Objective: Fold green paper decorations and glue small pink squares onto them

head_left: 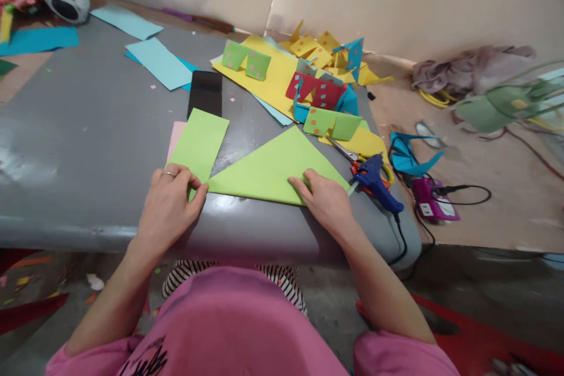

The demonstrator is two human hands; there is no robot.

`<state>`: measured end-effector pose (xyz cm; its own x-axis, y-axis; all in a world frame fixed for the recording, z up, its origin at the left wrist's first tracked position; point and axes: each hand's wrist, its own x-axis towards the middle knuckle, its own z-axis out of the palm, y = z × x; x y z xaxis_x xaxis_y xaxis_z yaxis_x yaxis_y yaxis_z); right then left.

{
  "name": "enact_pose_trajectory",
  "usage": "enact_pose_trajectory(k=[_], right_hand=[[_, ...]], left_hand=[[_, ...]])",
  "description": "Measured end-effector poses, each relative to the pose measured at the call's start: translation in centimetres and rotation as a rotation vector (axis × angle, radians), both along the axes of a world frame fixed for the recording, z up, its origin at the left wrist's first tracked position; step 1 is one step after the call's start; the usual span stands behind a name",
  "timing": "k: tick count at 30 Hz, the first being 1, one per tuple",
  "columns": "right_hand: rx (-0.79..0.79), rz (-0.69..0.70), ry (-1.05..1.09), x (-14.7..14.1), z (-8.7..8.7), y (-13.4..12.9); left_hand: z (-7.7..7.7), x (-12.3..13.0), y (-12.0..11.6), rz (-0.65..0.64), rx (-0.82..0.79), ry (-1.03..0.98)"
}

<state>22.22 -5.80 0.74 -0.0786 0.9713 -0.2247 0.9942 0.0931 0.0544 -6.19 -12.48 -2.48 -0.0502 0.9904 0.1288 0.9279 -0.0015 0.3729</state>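
Observation:
A light green sheet of paper (264, 170) lies on the table's near edge, folded into a wide triangle with its peak pointing away from me. My left hand (174, 200) is closed, thumb and index finger pinching the triangle's left corner. My right hand (326, 200) grips the lower right part of the same paper, its thumb and a finger on top and the other fingers partly hidden. Under and beyond my left hand lies a flat green paper rectangle (202, 135), partly over a pink sheet (176, 136).
A black phone (205, 94) and pale blue sheets (161, 63) lie beyond. Folded dotted paper pieces (317, 91) are heaped on yellow card (259, 79). Right of my right hand are a blue glue gun (378, 182), its cord and scissors (346, 151). A green fan (489, 106) stands far right.

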Motion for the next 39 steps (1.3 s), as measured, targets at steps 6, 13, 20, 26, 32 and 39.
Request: enact_pose_trajectory(k=[6,13,20,26,32,39], right_hand=[[-0.043,0.009,-0.013,0.0,0.3,0.6],[-0.072,-0.003,-0.019,0.0,0.5,0.9],[-0.083,-0.007,-0.018,0.0,0.4,1.0],[-0.088,-0.01,-0.031,-0.2,0.6,1.0],[-0.068,-0.004,-0.042,-0.1,0.5,0.9],[-0.063,-0.004,-0.054,0.0,0.2,1.2]], left_hand=[[-0.3,-0.2,-0.1,0.008,0.006,-0.006],[-0.4,-0.3,0.0,-0.001,-0.009,-0.018],[-0.1,-0.1,-0.1,-0.011,0.014,0.003],[0.1,0.1,-0.1,-0.011,0.046,0.036],[0.1,0.1,-0.1,-0.016,0.09,0.021],[0.8,0.9,-1.2,0.01,0.177,0.038]])
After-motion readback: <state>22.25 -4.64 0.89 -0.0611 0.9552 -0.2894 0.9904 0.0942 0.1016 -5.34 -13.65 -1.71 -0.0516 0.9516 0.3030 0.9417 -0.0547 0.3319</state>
